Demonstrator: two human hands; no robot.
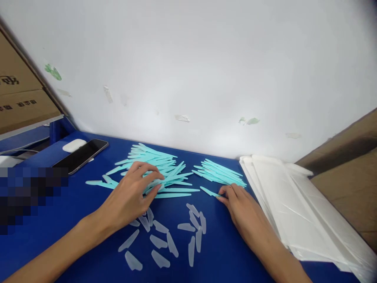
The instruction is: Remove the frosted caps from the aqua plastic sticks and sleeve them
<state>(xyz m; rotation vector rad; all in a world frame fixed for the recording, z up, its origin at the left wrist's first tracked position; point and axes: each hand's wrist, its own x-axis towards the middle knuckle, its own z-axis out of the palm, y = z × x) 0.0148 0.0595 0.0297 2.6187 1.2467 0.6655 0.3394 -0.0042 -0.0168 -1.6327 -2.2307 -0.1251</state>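
A large loose pile of slim turquoise plastic knives (153, 157) lies on the blue table. My left hand (137, 186) is over the pile's near side, thumb and fingertips closed around a turquoise knife. To the right is a smaller, more aligned pile of turquoise knives (218, 172). Just in front of that pile, my right hand (235, 198) pinches the right end of a single turquoise knife (208, 191), which points left. Several translucent blade-shaped covers (159, 241) are scattered nearer to me, with another group of covers (198, 239) to their right.
Stacked white plastic bags (294, 204) lie at the right, near a brown cardboard box (350, 177). A black phone (85, 155) and a white case (74, 145) lie at the left. Cardboard boxes (23, 106) stand beyond them. A white wall (188, 70) borders the table's (97, 220) back edge.
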